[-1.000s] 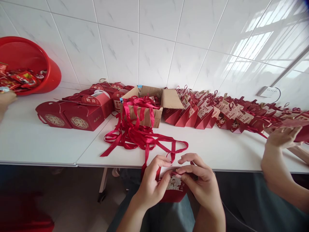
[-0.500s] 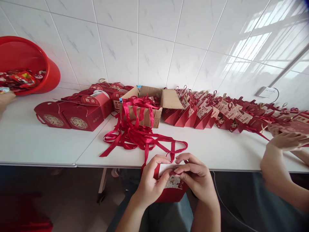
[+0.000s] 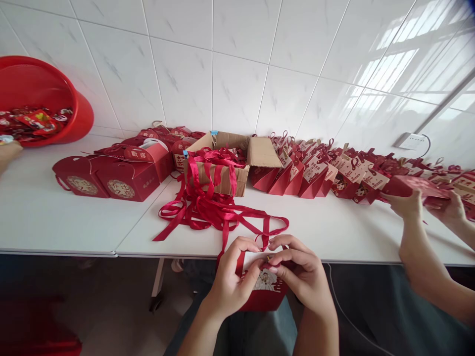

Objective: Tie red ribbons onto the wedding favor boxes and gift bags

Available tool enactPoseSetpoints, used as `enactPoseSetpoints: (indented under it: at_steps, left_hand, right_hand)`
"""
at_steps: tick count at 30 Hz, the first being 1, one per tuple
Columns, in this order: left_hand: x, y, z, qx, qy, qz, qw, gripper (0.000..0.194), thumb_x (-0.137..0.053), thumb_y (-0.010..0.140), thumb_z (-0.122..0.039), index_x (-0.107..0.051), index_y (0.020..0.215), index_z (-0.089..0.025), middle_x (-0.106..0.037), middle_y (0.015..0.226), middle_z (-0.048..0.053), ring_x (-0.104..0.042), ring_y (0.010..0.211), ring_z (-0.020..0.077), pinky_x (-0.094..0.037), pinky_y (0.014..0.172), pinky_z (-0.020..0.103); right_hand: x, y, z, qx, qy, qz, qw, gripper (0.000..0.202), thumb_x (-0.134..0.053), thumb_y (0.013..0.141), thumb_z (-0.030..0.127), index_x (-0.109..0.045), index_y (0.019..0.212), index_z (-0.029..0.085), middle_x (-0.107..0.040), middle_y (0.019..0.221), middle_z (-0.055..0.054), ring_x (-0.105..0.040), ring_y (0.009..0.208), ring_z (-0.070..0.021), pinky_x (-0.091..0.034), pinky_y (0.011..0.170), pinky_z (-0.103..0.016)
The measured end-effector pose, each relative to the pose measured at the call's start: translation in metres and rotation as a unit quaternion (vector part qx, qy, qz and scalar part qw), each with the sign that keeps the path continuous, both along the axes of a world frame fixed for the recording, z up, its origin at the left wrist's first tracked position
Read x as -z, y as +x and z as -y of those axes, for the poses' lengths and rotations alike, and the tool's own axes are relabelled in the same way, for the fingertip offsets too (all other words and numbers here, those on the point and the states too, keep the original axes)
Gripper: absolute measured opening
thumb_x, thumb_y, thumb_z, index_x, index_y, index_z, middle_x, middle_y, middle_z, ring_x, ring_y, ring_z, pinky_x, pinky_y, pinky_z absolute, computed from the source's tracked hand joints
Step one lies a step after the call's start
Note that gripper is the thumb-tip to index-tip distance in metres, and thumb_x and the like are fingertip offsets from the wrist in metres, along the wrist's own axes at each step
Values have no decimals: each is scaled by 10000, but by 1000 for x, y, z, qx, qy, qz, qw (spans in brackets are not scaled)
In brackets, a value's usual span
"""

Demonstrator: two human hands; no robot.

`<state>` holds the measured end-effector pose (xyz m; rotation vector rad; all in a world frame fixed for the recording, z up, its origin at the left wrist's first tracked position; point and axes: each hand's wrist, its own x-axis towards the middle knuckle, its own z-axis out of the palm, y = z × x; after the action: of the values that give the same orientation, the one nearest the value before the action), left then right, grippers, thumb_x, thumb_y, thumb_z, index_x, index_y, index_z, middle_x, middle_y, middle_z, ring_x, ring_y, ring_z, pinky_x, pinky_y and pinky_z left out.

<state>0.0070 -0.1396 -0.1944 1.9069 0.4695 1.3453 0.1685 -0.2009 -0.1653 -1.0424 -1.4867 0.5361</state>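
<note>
A red gift box (image 3: 265,296) with a pale printed figure rests on my lap at the table's front edge. My left hand (image 3: 239,277) grips its left side, thumb bent over the top. With thumb and fingers pinched, my right hand (image 3: 299,269) holds the red ribbon at the top of the box; the ribbon's exact path is partly hidden by the fingers. Just beyond my hands, loose red ribbon (image 3: 211,212) lies in a tangle on the table and hangs from an open cardboard box (image 3: 237,180).
Finished-looking red boxes (image 3: 126,180) stand at left, and rows of peaked ones (image 3: 313,173) at right. A red bucket (image 3: 83,116) of packets lies tipped at far left. Another person's hands (image 3: 411,205) hold a red box at right; a hand (image 3: 8,153) shows at far left.
My fingers have shifted only slightly at the ribbon. At right, the other person's hands have moved apart, and a red box is now raised between them.
</note>
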Motion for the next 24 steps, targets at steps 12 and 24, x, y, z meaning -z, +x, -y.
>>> enactPoseSetpoints:
  at_steps: [12,24]
  left_hand:
    - [-1,0,0,18,1,5,1000,177,-503,883,-100,-471,1010,-221,-550,954,37,-570,919,163,-469,811,278]
    - [3,-1,1,36,-7,-1,999,156,-498,898,-124,-466,1014,-223,-550,950,50,-572,903,177,-478,790,300]
  right_hand:
    - [-1,0,0,0,14,4,1000,97,-715,811,152,-741,822,245,-631,944,-58,-640,910,-181,-551,678,-238]
    - [1,-1,-1,32,10,33,999,67,-698,829,197,-738,786,230,-646,907,-64,-657,858,-190,-552,654,-261]
